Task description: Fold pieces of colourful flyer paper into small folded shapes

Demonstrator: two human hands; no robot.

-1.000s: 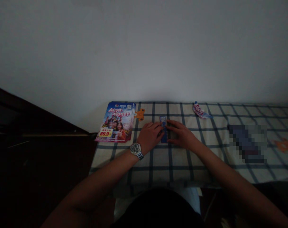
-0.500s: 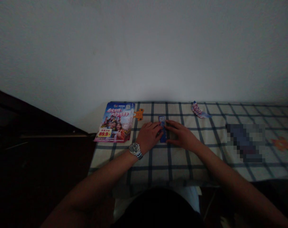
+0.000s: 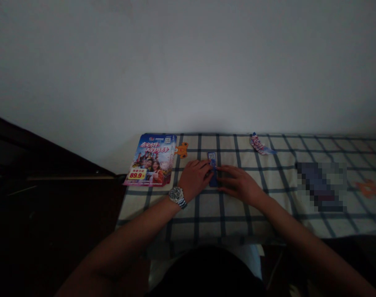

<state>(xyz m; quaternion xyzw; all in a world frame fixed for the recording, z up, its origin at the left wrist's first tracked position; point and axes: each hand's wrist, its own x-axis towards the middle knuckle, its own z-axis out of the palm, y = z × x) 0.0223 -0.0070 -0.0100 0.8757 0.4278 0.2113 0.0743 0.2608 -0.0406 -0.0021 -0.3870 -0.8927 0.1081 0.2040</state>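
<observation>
A narrow blue folded paper strip [image 3: 212, 163] lies on the checked tablecloth [image 3: 225, 206] between my hands. My left hand [image 3: 195, 177], with a wristwatch [image 3: 177, 194] on its wrist, rests flat with its fingertips pressing the strip's left side. My right hand [image 3: 239, 181] lies flat too, fingers stretched along the strip's right edge near its lower end. Neither hand is wrapped round anything.
A stack of colourful flyers [image 3: 152, 159] lies at the table's left end, with a small orange shape [image 3: 182, 149] beside it. A folded red and blue paper piece [image 3: 259, 144] sits by the wall. An orange shape [image 3: 369, 187] lies far right. Dark furniture stands to the left.
My right hand has slid a little towards me along the strip. My left hand has stayed put.
</observation>
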